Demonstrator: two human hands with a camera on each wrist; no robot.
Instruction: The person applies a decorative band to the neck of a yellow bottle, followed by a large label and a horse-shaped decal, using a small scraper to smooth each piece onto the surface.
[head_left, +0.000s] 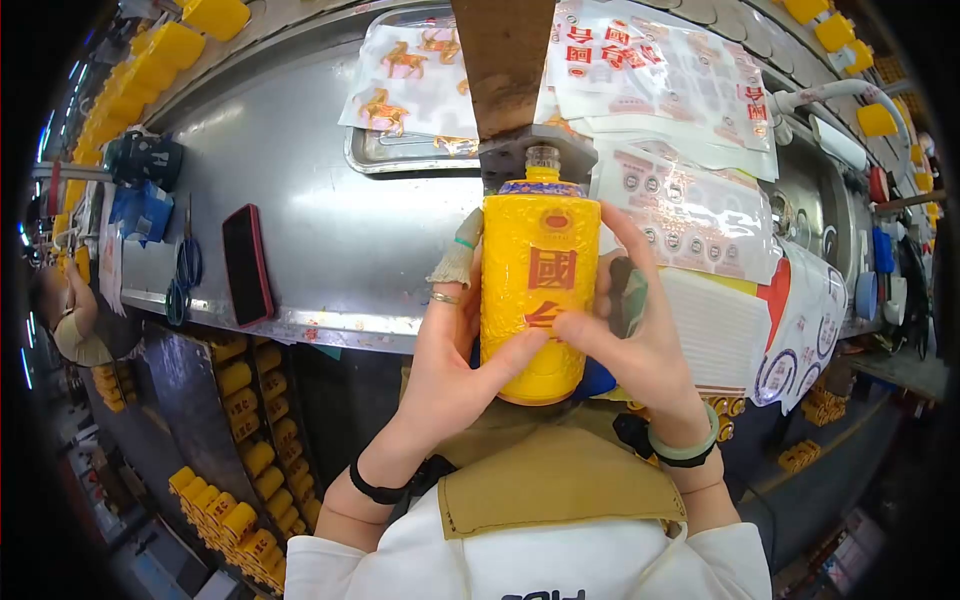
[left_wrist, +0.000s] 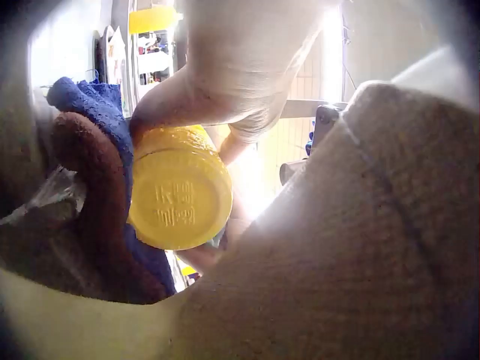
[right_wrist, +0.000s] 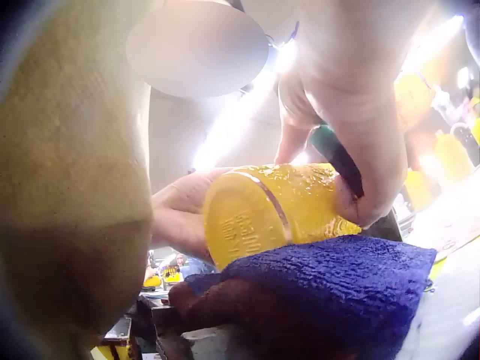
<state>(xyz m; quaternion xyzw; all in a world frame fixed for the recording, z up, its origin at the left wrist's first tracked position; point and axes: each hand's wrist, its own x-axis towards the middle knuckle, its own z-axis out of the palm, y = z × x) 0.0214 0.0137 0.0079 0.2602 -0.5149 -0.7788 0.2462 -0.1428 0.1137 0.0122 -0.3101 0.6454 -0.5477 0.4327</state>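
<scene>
A yellow embossed bottle (head_left: 538, 290) with red characters on its front and a small glass neck lies lengthwise at the steel table's front edge, neck pointing away. My left hand (head_left: 455, 350) grips its left side, thumb pressing the red label. From the other side my right hand (head_left: 625, 325) holds it, thumb on the label too, with a dark green tool tucked in the palm. In the left wrist view the bottle's base (left_wrist: 180, 196) faces the camera beside a blue cloth (left_wrist: 94, 105). In the right wrist view the bottle (right_wrist: 274, 210) rests above that blue cloth (right_wrist: 330, 289).
Sheets of red and gold labels (head_left: 660, 70) cover the table's far and right side, some in a metal tray (head_left: 400, 150). A red phone (head_left: 247, 264) and blue scissors (head_left: 185, 275) lie at left. Several yellow bottles (head_left: 235, 520) fill crates below. A wooden post (head_left: 503, 60) stands behind the bottle.
</scene>
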